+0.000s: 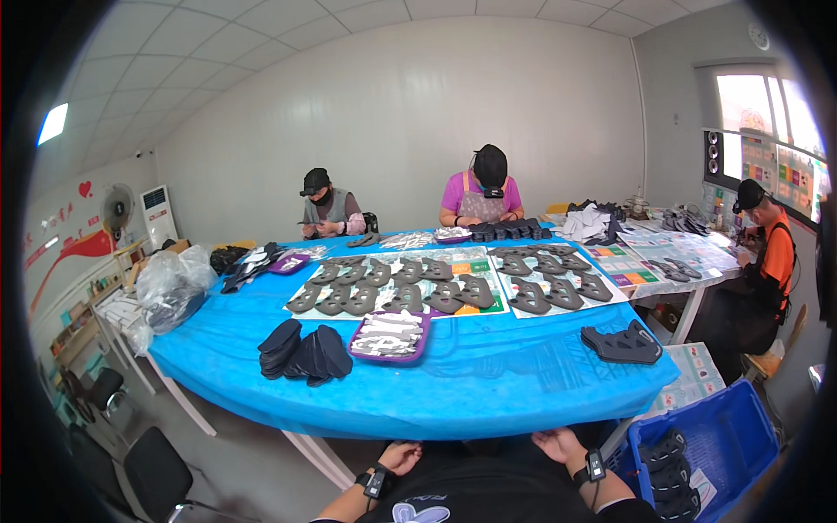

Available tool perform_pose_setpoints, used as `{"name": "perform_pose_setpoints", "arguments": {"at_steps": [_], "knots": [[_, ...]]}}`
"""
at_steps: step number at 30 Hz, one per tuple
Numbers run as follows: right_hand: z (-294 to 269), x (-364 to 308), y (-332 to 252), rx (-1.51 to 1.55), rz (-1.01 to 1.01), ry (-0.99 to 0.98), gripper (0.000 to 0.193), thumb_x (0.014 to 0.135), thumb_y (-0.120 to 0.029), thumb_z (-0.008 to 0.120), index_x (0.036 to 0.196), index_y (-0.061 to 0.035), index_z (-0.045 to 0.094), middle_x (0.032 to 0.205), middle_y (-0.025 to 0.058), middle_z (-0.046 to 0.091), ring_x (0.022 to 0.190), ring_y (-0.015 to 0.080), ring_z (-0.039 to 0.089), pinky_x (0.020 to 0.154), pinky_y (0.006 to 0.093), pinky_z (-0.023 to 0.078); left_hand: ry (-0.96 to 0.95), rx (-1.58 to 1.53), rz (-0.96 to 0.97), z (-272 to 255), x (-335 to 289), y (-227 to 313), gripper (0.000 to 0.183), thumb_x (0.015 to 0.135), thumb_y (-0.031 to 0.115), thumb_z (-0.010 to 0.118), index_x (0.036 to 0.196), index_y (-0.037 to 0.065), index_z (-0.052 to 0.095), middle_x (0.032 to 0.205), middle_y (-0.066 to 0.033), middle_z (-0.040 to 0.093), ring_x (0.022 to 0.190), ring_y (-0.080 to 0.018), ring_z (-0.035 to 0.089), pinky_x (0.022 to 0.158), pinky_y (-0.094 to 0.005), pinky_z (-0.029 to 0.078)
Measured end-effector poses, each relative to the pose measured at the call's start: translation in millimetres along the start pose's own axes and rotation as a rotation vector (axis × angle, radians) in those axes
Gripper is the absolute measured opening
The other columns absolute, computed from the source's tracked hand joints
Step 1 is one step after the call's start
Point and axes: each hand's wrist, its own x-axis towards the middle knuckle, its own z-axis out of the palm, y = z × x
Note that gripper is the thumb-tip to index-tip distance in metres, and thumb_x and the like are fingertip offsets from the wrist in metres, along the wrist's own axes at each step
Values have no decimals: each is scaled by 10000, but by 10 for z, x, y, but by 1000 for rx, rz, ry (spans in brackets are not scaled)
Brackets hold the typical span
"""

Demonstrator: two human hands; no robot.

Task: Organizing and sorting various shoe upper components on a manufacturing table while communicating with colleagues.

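Note:
My left hand [402, 457] rests low at the near edge of the blue-covered table [488, 397], loosely open, its fingertips partly hidden by the edge. To its right my right hand [560, 445] is turned palm up at the same edge, fingers apart. Nothing shows in either hand. On the table stand a purple basket [424, 342] of white strips [390, 333] and stacks of dark oval pads [305, 352]. A small stack of black shaped pieces [622, 342] lies at the right. Rows of grey cut-out pieces [406, 272] cover printed sheets [494, 321] farther back.
At the lower right stands a blue crate [738, 427] with black pieces inside. Two people [327, 206] [485, 190] work across the table; another in orange [775, 253] sits at the right. A clear plastic bag [174, 283] lies left. Black chairs [157, 471] stand at lower left.

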Motion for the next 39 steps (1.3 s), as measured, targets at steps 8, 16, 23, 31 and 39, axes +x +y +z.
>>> {"name": "perform_pose_setpoints", "arguments": {"at_steps": [8,16,23,31,39], "knots": [[-24,13,11,47,-9,-1,145,789,-135,505,904,-49,517,867,86,555,831,237,532,797,390,409,13,1,-5,25,-14,18,127,725,-65,513,837,-6,507,761,-84,515,660,-148,484,603,-237,413],[-19,28,7,61,4,-4,137,774,-129,522,883,-48,529,860,88,556,823,233,530,787,390,415,14,-2,21,5,-28,-7,124,728,-59,519,840,-6,509,762,-84,518,653,-146,483,601,-237,412],[-87,37,3,70,-6,-35,169,766,-142,539,901,-43,520,870,92,552,829,241,526,801,396,406,-2,0,17,52,-17,2,134,724,-66,518,844,-7,506,762,-84,517,654,-147,480,599,-238,406],[-61,28,16,49,-4,-27,173,774,-156,535,904,-43,519,886,95,552,850,242,524,811,398,400,31,8,12,82,-43,14,149,721,-70,516,852,-1,502,757,-85,511,653,-147,475,597,-238,404],[-39,25,6,21,4,-6,174,726,-135,581,870,-58,524,850,79,531,825,221,500,812,373,396,-2,13,18,75,-37,10,145,722,-66,516,850,0,503,762,-80,516,649,-145,482,594,-238,411]]}}
